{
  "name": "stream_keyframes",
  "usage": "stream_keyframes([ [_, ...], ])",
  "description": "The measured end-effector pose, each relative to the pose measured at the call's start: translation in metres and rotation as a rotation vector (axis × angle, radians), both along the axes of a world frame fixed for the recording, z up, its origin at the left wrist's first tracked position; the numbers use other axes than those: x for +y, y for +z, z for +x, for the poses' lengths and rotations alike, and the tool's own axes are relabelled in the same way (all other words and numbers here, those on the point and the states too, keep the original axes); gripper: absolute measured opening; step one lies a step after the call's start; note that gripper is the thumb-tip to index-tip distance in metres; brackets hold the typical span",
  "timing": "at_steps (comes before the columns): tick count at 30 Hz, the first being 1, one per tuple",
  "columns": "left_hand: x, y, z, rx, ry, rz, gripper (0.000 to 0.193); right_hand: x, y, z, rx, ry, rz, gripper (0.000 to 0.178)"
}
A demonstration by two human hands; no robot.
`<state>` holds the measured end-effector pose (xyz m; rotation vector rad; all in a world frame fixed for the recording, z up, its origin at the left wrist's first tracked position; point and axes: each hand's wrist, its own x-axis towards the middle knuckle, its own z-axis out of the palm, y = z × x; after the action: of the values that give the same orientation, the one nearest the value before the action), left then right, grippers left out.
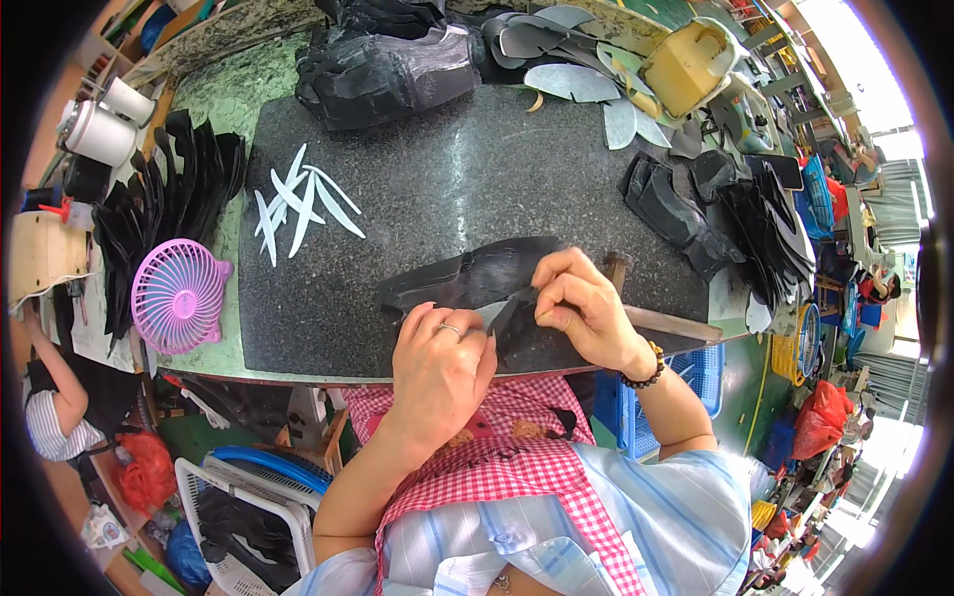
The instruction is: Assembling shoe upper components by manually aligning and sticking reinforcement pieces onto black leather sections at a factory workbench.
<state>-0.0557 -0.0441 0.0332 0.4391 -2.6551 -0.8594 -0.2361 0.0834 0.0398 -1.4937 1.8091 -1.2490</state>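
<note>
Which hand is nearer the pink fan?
Left. The left hand lies just right of the pink fan; the right hand is farther right, past the black piece.

The left hand (440, 356) covers the near edge of the black leather piece (487, 283), so what its fingertips press there cannot be seen. At three o'clock the right hand (581, 303) hides most of a wooden tool handle (671, 324). A seated person (50, 397) at nine o'clock is cut off by the picture's rim.
</note>
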Motion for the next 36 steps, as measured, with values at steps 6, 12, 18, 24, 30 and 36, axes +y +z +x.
stream_keyframes([
  [6, 0.001, 0.000, -0.002, -0.001, 0.007, 0.004, 0.008, 0.011, -0.008, -0.002, -0.380, -0.008, 0.023, 0.004],
  [12, 0.007, -0.011, 0.010, 0.043, -0.007, -0.087, 0.011, 0.015, 0.023, -0.033, -0.788, 0.190, -0.106, 0.007],
  [18, 0.019, -0.002, 0.008, -0.077, -0.044, -0.274, 0.028, 0.007, 0.066, -0.016, -0.464, 0.651, 0.145, 0.028],
  [24, 0.005, 0.025, 0.037, -0.092, 0.117, -0.156, 0.049, -0.001, 0.019, 0.035, 0.180, 0.171, 0.230, 0.038],
  [30, 0.002, 0.021, 0.041, -0.221, 0.191, -0.062, 0.054, -0.013, 0.011, 0.054, 0.296, 0.099, 0.219, 0.041],
  [36, -0.001, 0.015, 0.036, -0.091, 0.064, 0.150, 0.059, -0.013, 0.004, 0.061, 0.331, 0.059, 0.161, 0.036],
])
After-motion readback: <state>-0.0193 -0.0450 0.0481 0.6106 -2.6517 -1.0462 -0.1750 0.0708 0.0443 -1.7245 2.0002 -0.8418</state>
